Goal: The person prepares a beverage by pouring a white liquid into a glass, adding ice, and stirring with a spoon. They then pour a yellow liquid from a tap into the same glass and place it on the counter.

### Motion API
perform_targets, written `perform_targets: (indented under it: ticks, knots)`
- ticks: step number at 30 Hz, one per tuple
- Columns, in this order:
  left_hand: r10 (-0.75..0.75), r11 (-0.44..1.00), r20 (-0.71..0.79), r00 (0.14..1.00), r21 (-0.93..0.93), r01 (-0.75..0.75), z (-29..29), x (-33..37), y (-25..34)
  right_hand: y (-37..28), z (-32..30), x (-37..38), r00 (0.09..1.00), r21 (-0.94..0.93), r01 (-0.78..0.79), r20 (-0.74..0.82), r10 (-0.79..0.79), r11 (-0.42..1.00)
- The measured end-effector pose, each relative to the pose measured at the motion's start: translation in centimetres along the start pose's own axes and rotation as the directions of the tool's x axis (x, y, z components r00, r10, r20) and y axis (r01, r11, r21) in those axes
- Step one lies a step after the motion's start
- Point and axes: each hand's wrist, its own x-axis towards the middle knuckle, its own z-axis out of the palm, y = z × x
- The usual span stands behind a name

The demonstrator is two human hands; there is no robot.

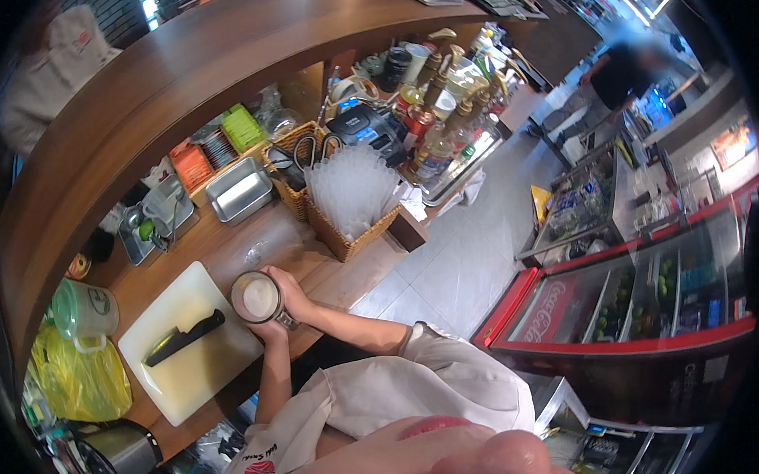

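Observation:
Both of my hands are around a glass mug (258,299) whose round opening shows pale, whitish contents. My right hand (287,291) is curled round the mug's far right side. Against its near side, by the handle, is my left hand (271,330), partly hidden by the mug. Just left of the mug lies a white cutting board (177,303). A dark knife (184,339) with a black handle rests on it, the handle end toward the mug. Something yellow-green shows along the blade; I cannot tell whether it is a reflection.
Beyond the mug stand a metal tray (239,190) and a wicker basket (345,242) of translucent white pieces. Bottles (438,146) crowd the back. At left are a lidded plastic tub (86,311) and a yellow bag (81,375). A person (619,78) stands far off; a red-edged fridge (621,324) is at right.

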Motion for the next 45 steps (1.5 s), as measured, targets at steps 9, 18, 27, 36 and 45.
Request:
perform_targets:
  ticks: [9,18,27,36,45]
  knots:
    - [-0.056,0.987,-0.002,0.998,-0.148,0.055,-1.3,1.1,-1.3,0.0,0.9,0.2,0.996,-0.02,0.07,-0.052,-0.071,0.997]
    - [-0.019,0.968,0.068,0.997,-0.25,0.036,-2.0,1.7,-1.9,-0.1,0.8,0.0,0.994,-0.068,0.102,-0.029,-0.104,0.992]
    - [0.064,0.992,0.099,0.993,-0.114,-0.052,-2.3,1.7,-1.8,1.0,-0.3,0.3,0.992,-0.116,0.127,0.037,-0.124,0.985]
    - [-0.045,0.992,0.016,0.999,-0.119,0.046,-1.4,1.2,-1.5,1.1,-0.4,0.3,0.997,0.001,0.08,0.018,-0.08,0.997]
    - [0.15,0.988,0.047,0.988,-0.043,-0.148,-6.6,4.1,-7.3,-0.9,2.1,-0.5,0.986,-0.308,-0.005,-0.159,-0.046,0.952]
